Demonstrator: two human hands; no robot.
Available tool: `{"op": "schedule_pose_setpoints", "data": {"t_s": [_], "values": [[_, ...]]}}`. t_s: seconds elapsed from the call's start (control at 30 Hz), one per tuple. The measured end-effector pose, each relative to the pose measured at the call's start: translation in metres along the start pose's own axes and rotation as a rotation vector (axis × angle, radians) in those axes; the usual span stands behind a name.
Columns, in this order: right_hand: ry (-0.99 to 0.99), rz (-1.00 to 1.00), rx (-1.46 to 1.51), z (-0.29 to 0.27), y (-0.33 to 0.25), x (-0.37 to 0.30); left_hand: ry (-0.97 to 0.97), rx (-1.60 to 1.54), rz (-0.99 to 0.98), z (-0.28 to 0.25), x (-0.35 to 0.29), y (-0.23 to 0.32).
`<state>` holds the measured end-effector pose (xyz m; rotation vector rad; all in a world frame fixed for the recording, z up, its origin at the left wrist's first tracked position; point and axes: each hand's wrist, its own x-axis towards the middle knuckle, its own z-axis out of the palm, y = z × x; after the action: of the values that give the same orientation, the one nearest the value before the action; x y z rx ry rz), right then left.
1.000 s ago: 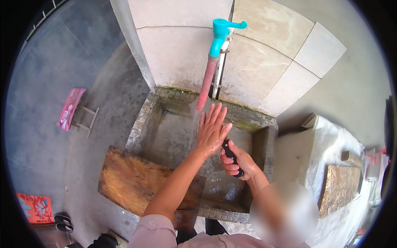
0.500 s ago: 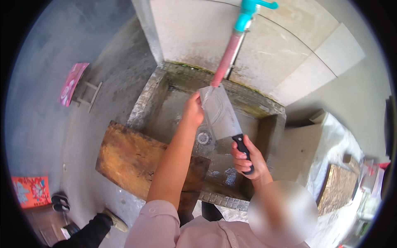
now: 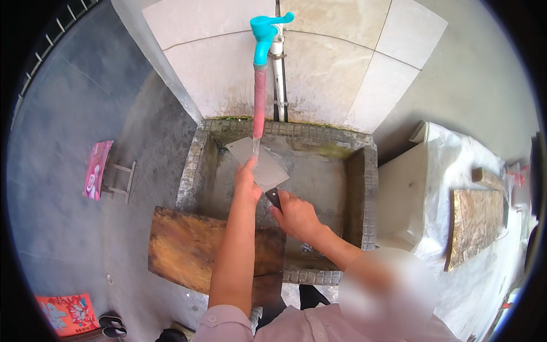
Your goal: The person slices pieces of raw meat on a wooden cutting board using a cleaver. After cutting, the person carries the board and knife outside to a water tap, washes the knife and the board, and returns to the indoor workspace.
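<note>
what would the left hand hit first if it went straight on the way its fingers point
Past the cleaver blade it seems to touch, the left hand would probably meet the water stream below the pink hose; depth is unclear.

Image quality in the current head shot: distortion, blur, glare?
Head view: fisheye bends the wall tile seams, with black around the rim; a round blurred patch hides part of the right arm; white sheeting at right looks washed out; floor at left is dimmer; cleaver, left hand and right hand look reasonably sharp.
</note>
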<state>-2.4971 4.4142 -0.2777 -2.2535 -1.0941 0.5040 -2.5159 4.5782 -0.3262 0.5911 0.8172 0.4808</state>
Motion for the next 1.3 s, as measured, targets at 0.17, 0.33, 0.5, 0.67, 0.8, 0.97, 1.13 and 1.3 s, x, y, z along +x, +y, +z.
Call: {"op": "schedule_pose_setpoints", "data": {"t_s": [0.17,0.33,0.5,0.67,0.8,0.97,1.13,1.3], "values": [[0.261,-0.110,0.375,-0.017,0.001,0.058,0.012,-0.168,0.102,-0.002,0.005,-0.001],[-0.163,0.255,1.622,-0.010,-0.017,0.132,-0.016,-0.073,0.218,0.016,0.028,-0.003],[-0.021,0.120,1.245,-0.006,-0.031,0.099,0.230,0.162,0.070,0.035,0.052,-0.006],[0.270,-0.602,0.365,-0.002,-0.011,0.073,0.609,0.827,-0.288,0.081,0.050,-0.006],[0.236,-0.463,0.197,-0.005,0.014,0.113,0.462,0.798,-0.143,0.079,0.069,-0.022],[0.149,-0.549,0.435,-0.010,-0.008,0.082,0.402,0.639,0.003,0.050,0.095,-0.028],[0.057,-0.677,0.662,-0.020,-0.057,0.003,0.435,0.824,0.154,0.046,0.095,-0.031],[-0.033,-0.740,0.496,-0.011,-0.036,0.034,0.357,1.387,0.382,0.051,0.072,-0.033]]}}
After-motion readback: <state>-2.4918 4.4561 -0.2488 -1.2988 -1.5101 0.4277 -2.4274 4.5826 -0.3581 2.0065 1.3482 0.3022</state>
